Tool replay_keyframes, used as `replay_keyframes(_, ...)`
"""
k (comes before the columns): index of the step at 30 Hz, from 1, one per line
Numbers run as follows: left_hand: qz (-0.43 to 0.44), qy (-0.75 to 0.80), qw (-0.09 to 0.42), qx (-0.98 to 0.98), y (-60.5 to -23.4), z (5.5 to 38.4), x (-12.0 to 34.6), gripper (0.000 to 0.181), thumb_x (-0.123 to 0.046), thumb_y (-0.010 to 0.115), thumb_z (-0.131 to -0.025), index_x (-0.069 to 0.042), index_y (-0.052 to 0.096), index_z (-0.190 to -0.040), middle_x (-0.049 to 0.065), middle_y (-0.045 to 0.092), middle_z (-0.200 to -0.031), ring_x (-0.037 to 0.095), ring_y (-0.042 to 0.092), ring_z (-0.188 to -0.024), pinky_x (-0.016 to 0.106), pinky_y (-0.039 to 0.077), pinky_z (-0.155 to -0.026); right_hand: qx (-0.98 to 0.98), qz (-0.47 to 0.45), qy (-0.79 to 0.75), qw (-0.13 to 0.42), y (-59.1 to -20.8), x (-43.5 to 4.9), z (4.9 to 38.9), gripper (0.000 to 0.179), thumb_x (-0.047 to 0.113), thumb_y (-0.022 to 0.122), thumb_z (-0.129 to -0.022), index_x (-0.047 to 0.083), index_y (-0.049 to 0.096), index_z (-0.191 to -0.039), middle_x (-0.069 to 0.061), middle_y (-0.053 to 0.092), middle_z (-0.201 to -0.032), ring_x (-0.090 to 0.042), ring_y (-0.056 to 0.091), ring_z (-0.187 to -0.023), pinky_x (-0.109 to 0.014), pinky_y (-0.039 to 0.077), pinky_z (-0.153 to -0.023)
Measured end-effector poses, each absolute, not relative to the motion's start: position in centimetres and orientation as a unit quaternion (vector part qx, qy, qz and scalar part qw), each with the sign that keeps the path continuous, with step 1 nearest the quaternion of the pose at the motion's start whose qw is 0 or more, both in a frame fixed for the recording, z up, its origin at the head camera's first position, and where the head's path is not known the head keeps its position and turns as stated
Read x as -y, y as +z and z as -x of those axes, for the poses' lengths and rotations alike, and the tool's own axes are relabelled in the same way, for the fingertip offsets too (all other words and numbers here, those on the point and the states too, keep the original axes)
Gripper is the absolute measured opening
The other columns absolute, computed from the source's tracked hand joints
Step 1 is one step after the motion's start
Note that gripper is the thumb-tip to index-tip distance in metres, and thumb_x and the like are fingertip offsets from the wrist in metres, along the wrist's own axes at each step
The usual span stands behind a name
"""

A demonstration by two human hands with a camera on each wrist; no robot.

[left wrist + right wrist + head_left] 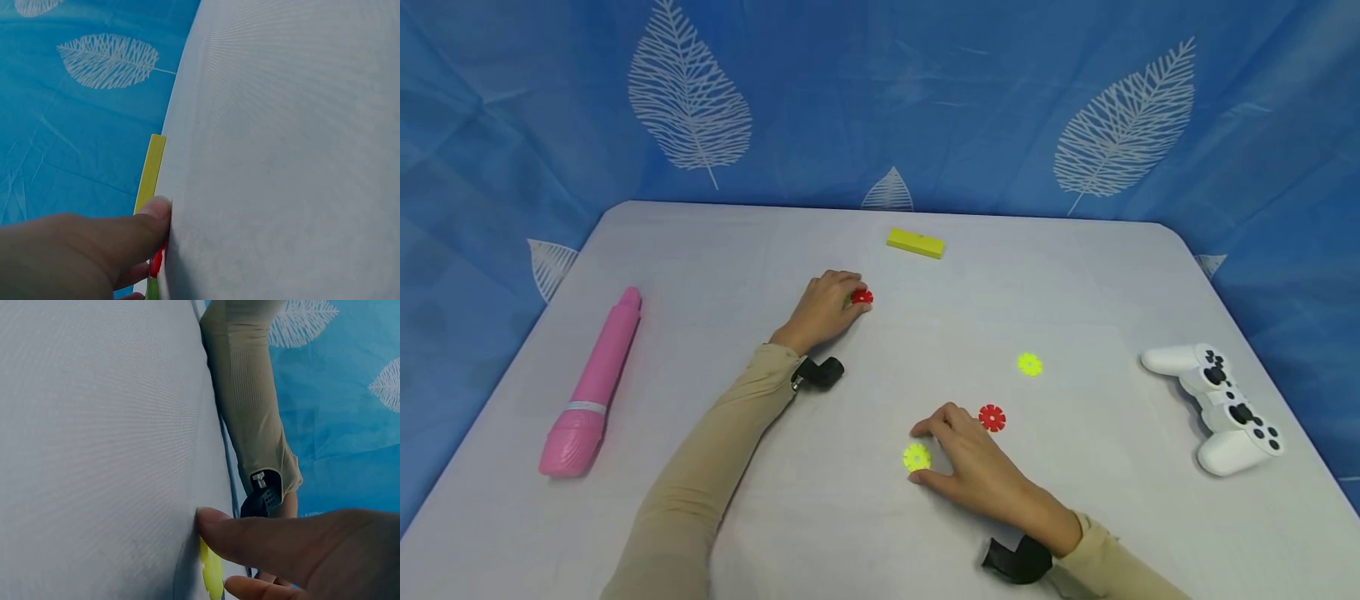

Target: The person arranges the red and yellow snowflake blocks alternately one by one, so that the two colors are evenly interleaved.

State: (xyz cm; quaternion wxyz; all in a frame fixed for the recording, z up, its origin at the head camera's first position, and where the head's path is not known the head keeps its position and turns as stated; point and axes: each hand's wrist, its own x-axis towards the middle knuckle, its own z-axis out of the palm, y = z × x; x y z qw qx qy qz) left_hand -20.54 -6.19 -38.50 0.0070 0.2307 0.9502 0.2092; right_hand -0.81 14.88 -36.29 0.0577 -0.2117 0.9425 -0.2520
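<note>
A red slotted plastic disc (863, 297) sits between the thumb and fingers of my left hand (826, 307), which pinches it at the edges. Part of a green piece (152, 289) shows beside the red one in the left wrist view, mostly hidden by the hand. My right hand (973, 462) is low over the table, thumb and forefinger spread on either side of a yellow slotted disc (917, 457). Just beyond its knuckles lies another red disc (992, 417). Farther right and back is a second yellow disc (1030, 364).
A yellow bar-shaped block (915, 243) lies near the table's back edge. To the left is a pink microphone-shaped object (591, 387); on the right lies a white game controller (1216, 408). Behind the white table (760, 250) hangs a blue leaf-print cloth (880, 100).
</note>
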Motion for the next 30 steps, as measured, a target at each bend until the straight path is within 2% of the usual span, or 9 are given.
replay_keyframes(7,-0.23,0.208,0.009,-0.951,-38.42,20.62,6.18,0.039,-0.033,0.058,-0.087,-0.009,0.059,-0.118,0.009,0.052,-0.13,0.026,0.044,-0.122,0.045,0.035,-0.098,-0.937,0.206,-0.277,0.053,-36.51,-14.78,0.75,0.034,0.025,0.077,-0.069,0.014,0.061,-0.097,0.005,0.049,-0.093,-0.01,0.047,-0.092,-0.029,0.042,-0.08)
replay_keyframes(16,-0.233,0.206,0.008,-0.951,-38.4,20.64,6.24,0.039,-0.033,0.058,-0.088,-0.008,0.059,-0.119,0.009,0.052,-0.131,0.026,0.044,-0.122,0.045,0.036,-0.098,-0.924,0.205,-0.312,0.084,-36.49,-14.62,0.72,0.033,0.015,0.075,-0.072,0.014,0.055,-0.099,0.008,0.05,-0.096,-0.008,0.047,-0.095,-0.026,0.045,-0.083)
replay_keyframes(25,-0.233,0.21,0.007,-0.949,-38.34,20.55,6.2,0.039,-0.032,0.058,-0.088,-0.008,0.059,-0.118,0.009,0.052,-0.13,0.026,0.044,-0.122,0.044,0.036,-0.098,-0.895,0.238,-0.364,0.099,-36.59,-14.6,0.72,0.034,0.007,0.073,-0.073,0.012,0.053,-0.101,0.006,0.054,-0.094,-0.004,0.048,-0.079,-0.016,0.046,-0.069)
replay_keyframes(30,-0.231,0.21,0.007,-0.95,-38.42,20.48,6.22,0.039,-0.032,0.058,-0.087,-0.009,0.059,-0.118,0.009,0.052,-0.13,0.026,0.044,-0.122,0.044,0.036,-0.098,-0.889,0.261,-0.366,0.093,-36.76,-14.69,0.54,0.036,0.006,0.071,-0.075,0.015,0.057,-0.107,0.005,0.055,-0.097,-0.004,0.051,-0.081,-0.017,0.047,-0.071)
